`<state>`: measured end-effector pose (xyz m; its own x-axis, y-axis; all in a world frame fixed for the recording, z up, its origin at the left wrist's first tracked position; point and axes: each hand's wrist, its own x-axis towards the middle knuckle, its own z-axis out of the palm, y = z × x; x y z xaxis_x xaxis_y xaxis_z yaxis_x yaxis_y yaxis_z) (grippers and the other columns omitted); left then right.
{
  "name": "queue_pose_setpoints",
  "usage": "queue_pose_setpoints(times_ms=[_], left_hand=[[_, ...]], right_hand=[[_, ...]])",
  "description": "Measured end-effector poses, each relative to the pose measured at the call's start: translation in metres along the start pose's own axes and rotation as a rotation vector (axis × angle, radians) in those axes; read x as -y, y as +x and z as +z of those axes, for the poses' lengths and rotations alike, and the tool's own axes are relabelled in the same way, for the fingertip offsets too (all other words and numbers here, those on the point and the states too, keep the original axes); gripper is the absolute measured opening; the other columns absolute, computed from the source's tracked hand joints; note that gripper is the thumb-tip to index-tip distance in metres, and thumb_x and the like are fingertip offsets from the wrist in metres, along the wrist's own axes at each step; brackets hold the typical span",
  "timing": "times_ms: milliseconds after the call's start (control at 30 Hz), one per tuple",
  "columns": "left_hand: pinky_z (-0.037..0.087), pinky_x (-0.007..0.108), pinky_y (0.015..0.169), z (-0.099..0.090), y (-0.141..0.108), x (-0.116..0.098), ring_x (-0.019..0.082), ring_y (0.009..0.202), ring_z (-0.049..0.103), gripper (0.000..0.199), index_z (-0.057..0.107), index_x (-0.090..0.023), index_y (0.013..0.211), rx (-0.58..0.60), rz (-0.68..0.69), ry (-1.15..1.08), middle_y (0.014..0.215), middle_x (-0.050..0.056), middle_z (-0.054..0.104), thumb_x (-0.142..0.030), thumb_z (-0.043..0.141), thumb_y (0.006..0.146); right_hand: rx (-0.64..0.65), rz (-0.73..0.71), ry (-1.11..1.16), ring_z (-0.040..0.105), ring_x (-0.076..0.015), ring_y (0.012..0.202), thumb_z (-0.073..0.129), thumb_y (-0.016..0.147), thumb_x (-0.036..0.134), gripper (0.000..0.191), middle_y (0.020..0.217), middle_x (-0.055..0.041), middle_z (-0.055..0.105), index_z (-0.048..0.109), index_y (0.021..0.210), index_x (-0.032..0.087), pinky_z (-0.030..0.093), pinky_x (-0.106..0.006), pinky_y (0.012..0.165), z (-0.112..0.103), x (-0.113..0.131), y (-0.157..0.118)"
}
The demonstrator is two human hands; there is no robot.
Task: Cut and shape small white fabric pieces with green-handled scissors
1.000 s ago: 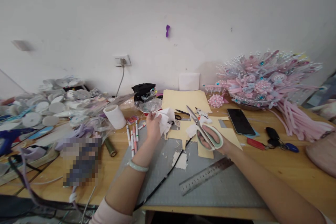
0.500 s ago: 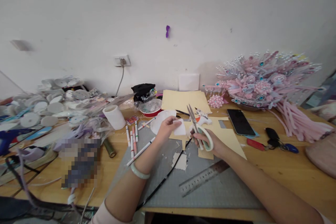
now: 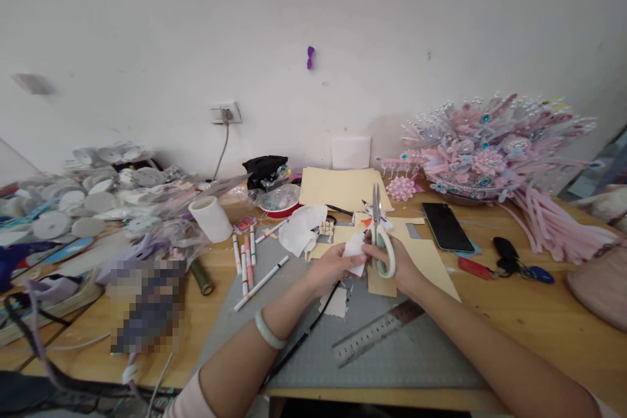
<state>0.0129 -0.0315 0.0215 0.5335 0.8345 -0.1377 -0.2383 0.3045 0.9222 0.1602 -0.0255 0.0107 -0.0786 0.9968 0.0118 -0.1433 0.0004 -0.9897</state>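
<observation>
My left hand (image 3: pixel 333 268) is closed on a small white piece of paper (image 3: pixel 354 249), held above the grey cutting mat (image 3: pixel 392 353). Close against it, my right hand (image 3: pixel 394 258) grips scissors (image 3: pixel 386 251) with pale green-and-white handles, their blades pointing up and away from me. The right fingertips meet the paper's edge. Behind the left hand lies a larger crumpled white sheet (image 3: pixel 300 228). Cream card sheets (image 3: pixel 431 261) spread under and beyond the right hand. A jagged cream scrap (image 3: pixel 335 304) and a metal ruler (image 3: pixel 372 334) rest on the mat nearer me.
Several markers (image 3: pixel 262 282) and a white roll (image 3: pixel 210 219) are left of the mat. White discs and plastic bags crowd the far left. A phone (image 3: pixel 447 227), keys (image 3: pixel 507 255) and a pink beaded headpiece (image 3: pixel 484 157) sit to the right. A black cord (image 3: pixel 304 336) crosses the mat.
My left hand has moved right and nearer me with the white paper, meeting the right hand. The scissors have turned more upright, and the larger white sheet is more exposed.
</observation>
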Motion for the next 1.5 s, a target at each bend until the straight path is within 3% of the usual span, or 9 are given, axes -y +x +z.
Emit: queue_pose_setpoints(times_ms=[133, 300, 467, 633, 800, 933, 1267, 1500], left_hand=[[0.042, 0.024, 0.06, 0.002, -0.001, -0.003, 0.011, 0.058, 0.055, 0.033, 0.054, -0.014, 0.083, -0.095, 0.013, -0.127, 0.069, 0.002, 0.06, -0.024, 0.071, 0.057], [0.035, 0.019, 0.048, -0.01, 0.004, -0.007, 0.006, 0.049, 0.048, 0.02, 0.05, -0.015, 0.07, -0.19, 0.07, -0.148, 0.058, -0.002, 0.054, -0.017, 0.065, 0.057], [0.032, 0.018, 0.047, -0.016, 0.007, -0.01, 0.005, 0.046, 0.042, 0.019, 0.049, -0.015, 0.067, -0.235, 0.11, -0.091, 0.054, -0.004, 0.049, -0.025, 0.064, 0.061], [0.031, 0.018, 0.048, -0.02, 0.008, -0.016, 0.005, 0.046, 0.041, 0.025, 0.049, -0.014, 0.065, -0.314, 0.152, -0.046, 0.051, -0.005, 0.047, -0.032, 0.067, 0.06], [0.031, 0.019, 0.047, -0.03, 0.012, -0.018, 0.006, 0.045, 0.042, 0.028, 0.051, -0.014, 0.063, -0.397, 0.269, 0.066, 0.049, -0.004, 0.049, -0.037, 0.066, 0.06], [0.032, 0.02, 0.047, -0.034, 0.014, -0.019, 0.006, 0.045, 0.042, 0.029, 0.05, -0.015, 0.059, -0.398, 0.308, 0.103, 0.047, -0.004, 0.048, -0.04, 0.065, 0.06], [0.026, 0.02, 0.042, -0.024, 0.005, -0.027, 0.005, 0.04, 0.037, 0.027, 0.048, -0.014, 0.055, -0.34, 0.207, 0.114, 0.043, -0.005, 0.046, -0.034, 0.067, 0.058], [0.026, 0.019, 0.041, -0.022, 0.002, -0.03, 0.004, 0.039, 0.036, 0.025, 0.047, -0.014, 0.057, -0.322, 0.168, 0.041, 0.044, -0.006, 0.044, -0.03, 0.067, 0.057]], right_hand=[[0.029, -0.013, -0.004, 0.05, -0.0111, 0.056, 0.072, 0.053, 0.038, 0.037, 0.064, 0.0034, 0.053, 0.053, 0.077, 0.017, 0.04, -0.026, 0.056, 0.0, -0.003, 0.001], [0.113, 0.049, -0.022, 0.048, -0.0118, 0.047, 0.065, 0.062, 0.046, 0.034, 0.052, 0.0033, 0.052, 0.052, 0.075, 0.017, 0.036, -0.025, 0.049, 0.002, -0.001, -0.004], [0.29, 0.178, 0.09, 0.049, -0.0111, 0.05, 0.053, 0.07, 0.055, 0.038, 0.057, -0.0005, 0.055, 0.055, 0.07, 0.017, 0.036, -0.024, 0.05, 0.005, 0.004, -0.01], [0.439, 0.3, 0.201, 0.05, -0.0107, 0.054, 0.058, 0.068, 0.047, 0.032, 0.072, -0.0034, 0.06, 0.057, 0.077, 0.016, 0.036, -0.023, 0.05, 0.006, 0.003, -0.013], [0.556, 0.294, 0.192, 0.044, -0.0074, 0.049, 0.058, 0.07, 0.041, 0.029, 0.076, -0.0034, 0.062, 0.057, 0.085, 0.015, 0.033, -0.022, 0.048, 0.004, 0.002, -0.014], [0.58, 0.313, 0.167, 0.042, -0.0066, 0.048, 0.059, 0.07, 0.042, 0.03, 0.075, -0.0024, 0.061, 0.057, 0.085, 0.016, 0.029, -0.02, 0.046, 0.004, 0.003, -0.016], [0.569, 0.24, 0.058, 0.039, -0.0059, 0.045, 0.056, 0.072, 0.046, 0.032, 0.066, 0.0008, 0.054, 0.055, 0.085, 0.016, 0.026, -0.02, 0.043, 0.002, -0.008, -0.013], [0.536, 0.224, -0.025, 0.038, -0.0053, 0.041, 0.057, 0.07, 0.049, 0.034, 0.054, 0.0037, 0.048, 0.051, 0.072, 0.016, 0.025, -0.018, 0.039, 0.003, -0.008, -0.013]])
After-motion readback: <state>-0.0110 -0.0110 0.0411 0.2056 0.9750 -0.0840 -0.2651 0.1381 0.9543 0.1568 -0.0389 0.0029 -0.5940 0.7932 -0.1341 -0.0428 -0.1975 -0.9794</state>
